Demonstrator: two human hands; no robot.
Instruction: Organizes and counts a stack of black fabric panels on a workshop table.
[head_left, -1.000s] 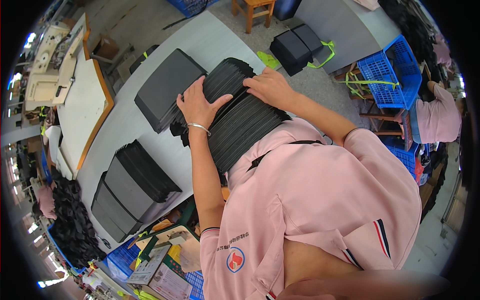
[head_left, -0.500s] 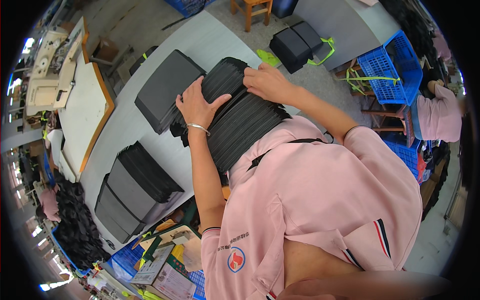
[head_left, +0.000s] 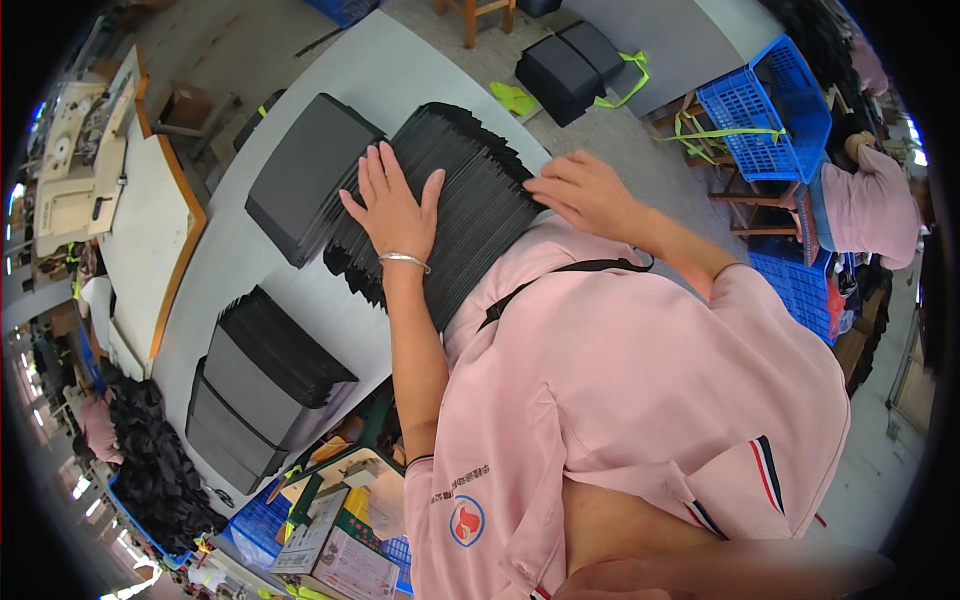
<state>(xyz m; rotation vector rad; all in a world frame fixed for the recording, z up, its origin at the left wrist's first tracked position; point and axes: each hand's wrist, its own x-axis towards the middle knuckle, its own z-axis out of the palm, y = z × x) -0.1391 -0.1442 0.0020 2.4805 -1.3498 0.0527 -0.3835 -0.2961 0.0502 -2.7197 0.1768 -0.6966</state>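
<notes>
A thick fanned stack of black sheets point(head_left: 470, 205) lies on the grey table point(head_left: 390, 70) in front of me. My left hand point(head_left: 392, 205) rests flat on its top, fingers spread, a silver bangle on the wrist. My right hand point(head_left: 585, 195) presses against the stack's right edge with the fingers held together. A second neat black stack point(head_left: 305, 175) lies just left of the fanned one, touching it.
More black stacks point(head_left: 255, 385) sit at the table's near left end. Black bundles tied with green strap point(head_left: 570, 65) lie on the floor beyond. Blue crates point(head_left: 765, 110) and another person in pink point(head_left: 870, 200) are at right. Sewing machine point(head_left: 75, 150) at far left.
My left hand has moved from the stack's left edge onto its top and lies flat. My right hand has shifted to the right edge. The sheets look more spread out.
</notes>
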